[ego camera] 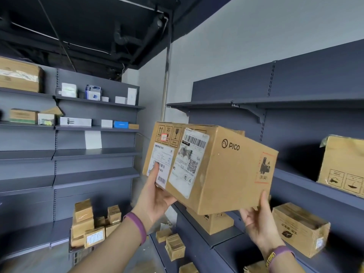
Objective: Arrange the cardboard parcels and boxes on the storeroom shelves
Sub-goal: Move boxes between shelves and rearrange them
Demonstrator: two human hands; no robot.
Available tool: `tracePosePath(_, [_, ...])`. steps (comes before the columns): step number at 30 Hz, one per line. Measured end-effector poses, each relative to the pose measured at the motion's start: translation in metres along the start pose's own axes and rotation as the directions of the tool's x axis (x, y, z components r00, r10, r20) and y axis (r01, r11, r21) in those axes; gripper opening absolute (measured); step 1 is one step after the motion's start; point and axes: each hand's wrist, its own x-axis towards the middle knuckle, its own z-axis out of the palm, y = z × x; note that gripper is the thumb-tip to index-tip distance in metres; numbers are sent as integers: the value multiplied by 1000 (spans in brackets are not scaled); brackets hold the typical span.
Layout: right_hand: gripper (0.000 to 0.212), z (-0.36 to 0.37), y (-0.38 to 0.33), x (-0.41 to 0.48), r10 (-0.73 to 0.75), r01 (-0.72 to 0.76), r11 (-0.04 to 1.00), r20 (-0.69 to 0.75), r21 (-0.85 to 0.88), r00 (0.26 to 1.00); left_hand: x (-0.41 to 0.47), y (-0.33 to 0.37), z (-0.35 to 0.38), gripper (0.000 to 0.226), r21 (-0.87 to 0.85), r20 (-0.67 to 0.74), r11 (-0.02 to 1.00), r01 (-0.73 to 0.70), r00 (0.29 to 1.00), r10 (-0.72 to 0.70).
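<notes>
I hold a brown cardboard box (222, 168) marked PICO up in the air, tilted, in front of the dark grey shelving on the right (295, 103). White shipping labels cover its left end face. My left hand (157, 196) grips that labelled end from below, thumb pressed on a label. My right hand (258, 221) supports the box's lower right corner. Both wrists wear purple bands. The box hangs level with the right unit's middle shelf (307, 186).
Cardboard boxes sit on the right shelves: one at the far right (342, 164), one lower (301, 227), one under the held box (214, 223). Small parcels are piled at the lower left (92, 223) and on a low shelf (173, 243). The left shelves (96, 129) carry small white and blue boxes.
</notes>
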Motion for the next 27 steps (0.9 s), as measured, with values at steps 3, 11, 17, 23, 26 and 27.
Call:
tracePosePath(3, [57, 17, 8, 1, 9, -4, 996, 58, -88, 998, -1, -9, 9, 59, -68, -48, 995, -70, 997, 67])
tracePosePath(11, [56, 58, 23, -17, 186, -139, 975, 291, -175, 938, -5, -30, 29, 55, -31, -163, 956, -291, 945, 283])
tracePosePath(17, [52, 55, 18, -9, 215, -185, 972, 235, -144, 948, -18, -34, 31, 33, 11, -136, 964, -264, 955, 263])
tracePosePath(23, [46, 54, 11, -7, 209, -191, 976, 191, -108, 959, -15, -36, 16, 62, -84, -106, 975, -205, 975, 196])
tracePosePath(26, [47, 52, 10, -7, 207, -191, 977, 189, -100, 960, -13, -37, 16, 64, -92, -96, 976, -197, 977, 188])
tracePosePath(27, [48, 52, 10, -7, 207, -191, 977, 188, -98, 960, -13, -37, 17, 64, -88, -91, 976, -199, 977, 191])
